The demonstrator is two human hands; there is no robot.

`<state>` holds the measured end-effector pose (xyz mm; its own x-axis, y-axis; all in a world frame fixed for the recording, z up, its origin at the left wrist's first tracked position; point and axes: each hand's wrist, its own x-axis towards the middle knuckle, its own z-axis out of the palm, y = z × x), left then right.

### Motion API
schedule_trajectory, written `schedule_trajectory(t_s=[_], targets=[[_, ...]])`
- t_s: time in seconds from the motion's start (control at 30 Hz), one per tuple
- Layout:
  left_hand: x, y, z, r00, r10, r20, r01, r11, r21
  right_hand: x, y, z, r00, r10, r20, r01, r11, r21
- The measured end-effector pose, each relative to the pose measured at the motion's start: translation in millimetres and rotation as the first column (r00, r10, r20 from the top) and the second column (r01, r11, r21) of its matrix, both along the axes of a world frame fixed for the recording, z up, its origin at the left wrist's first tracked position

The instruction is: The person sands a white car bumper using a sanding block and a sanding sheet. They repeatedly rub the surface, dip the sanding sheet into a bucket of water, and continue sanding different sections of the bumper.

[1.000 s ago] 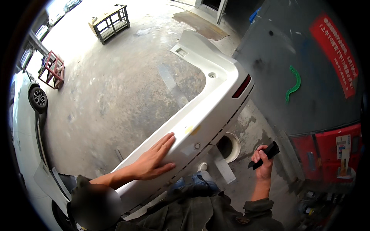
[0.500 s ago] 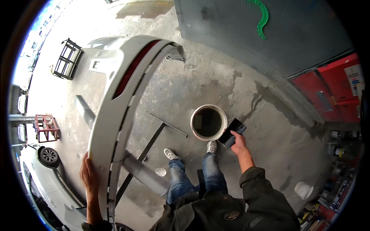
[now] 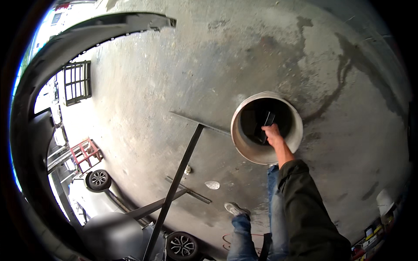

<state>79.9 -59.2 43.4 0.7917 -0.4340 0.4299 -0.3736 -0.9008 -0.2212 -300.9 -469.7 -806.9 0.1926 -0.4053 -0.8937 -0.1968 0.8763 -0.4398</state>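
My right hand (image 3: 273, 134) reaches down into the mouth of a large whitish bucket (image 3: 250, 151). Its fingers are closed on a black rectangular sheet (image 3: 270, 118), which shows against the bucket's dark inside. How deep the sheet sits, and whether it touches liquid, I cannot tell. A car bumper (image 3: 109, 27) curves along the upper left with its dark inner side showing. My left hand is out of view.
Dark metal stand bars (image 3: 187, 154) cross the floor left of the bucket. A black rack (image 3: 77, 82), a red frame (image 3: 87, 152) and a pale car with a wheel (image 3: 99, 179) are at left. A white perforated disc (image 3: 212, 185) lies near my shoe (image 3: 236, 209).
My right hand has carried the black sheet from beside the bucket into its mouth. My view has shifted and come closer to the bucket; the bumper is now farther left, and my left hand has left view.
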Motion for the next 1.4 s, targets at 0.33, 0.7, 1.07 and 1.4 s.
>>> schedule_trajectory(t_s=[0.33,0.7,1.07,1.4], targets=[[4,-66,-15,0.998,0.0,0.063,-0.003,0.999,0.048,-30,30,-163,0.953,0.223,-0.204,-0.231,0.973,-0.017],[-50,-29,-8,0.999,0.024,0.035,-0.023,0.999,-0.024,-20,-60,71,0.949,-0.065,0.307,-0.059,0.924,0.378],[-65,-52,-9,0.934,-0.012,-0.358,-0.071,0.974,-0.217,51,-97,473,0.761,0.206,0.616,-0.411,0.887,0.211],[-36,-13,-12,0.64,-0.479,-0.601,0.229,0.865,-0.446,248,72,846,0.293,0.615,0.732,-0.673,0.677,-0.299]])
